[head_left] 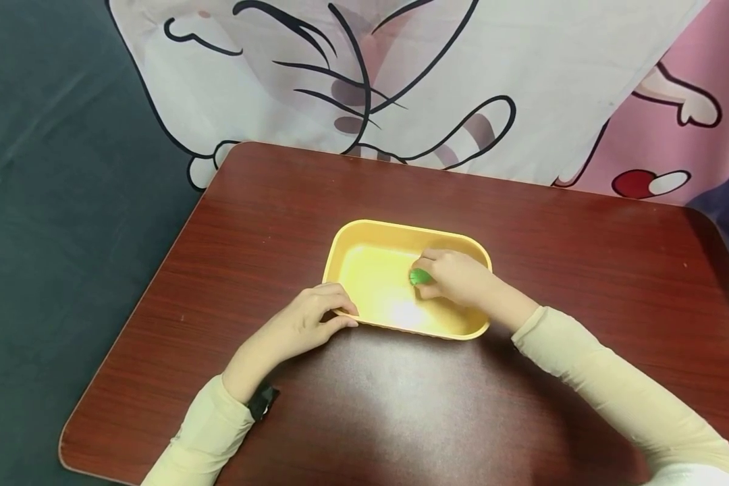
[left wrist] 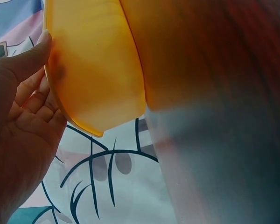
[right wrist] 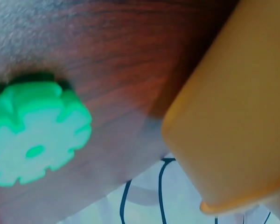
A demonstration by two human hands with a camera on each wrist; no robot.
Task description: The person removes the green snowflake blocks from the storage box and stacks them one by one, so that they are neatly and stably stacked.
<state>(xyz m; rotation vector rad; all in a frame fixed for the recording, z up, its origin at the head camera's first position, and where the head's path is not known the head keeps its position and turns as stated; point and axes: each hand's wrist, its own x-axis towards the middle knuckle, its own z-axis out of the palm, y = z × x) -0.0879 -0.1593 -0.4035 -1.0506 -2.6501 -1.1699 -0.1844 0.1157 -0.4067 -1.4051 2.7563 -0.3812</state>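
Observation:
My left hand [head_left: 310, 317] grips the near-left corner of a yellow plastic box [head_left: 373, 283], thumb outside and fingers over the rim. From the left wrist view, the thumb [left wrist: 35, 53] presses the rim of the same box [left wrist: 95, 65]. Over the right part of the box, my right hand [head_left: 455, 277] reaches in and pinches a small green piece [head_left: 420, 276], mostly covered by the fingers. In the right wrist view this looks like a flower-shaped green disc [right wrist: 37, 133] with a notched edge and a small central mark; the box wall [right wrist: 233, 107] stands beside it.
The dark red wooden table [head_left: 267, 223] has rounded corners and surrounds the box. Behind its far edge hangs a white and pink cartoon cloth [head_left: 522, 54]. Dark green fabric [head_left: 55, 202] lies past the left edge. A black band [head_left: 261, 401] is on the left wrist.

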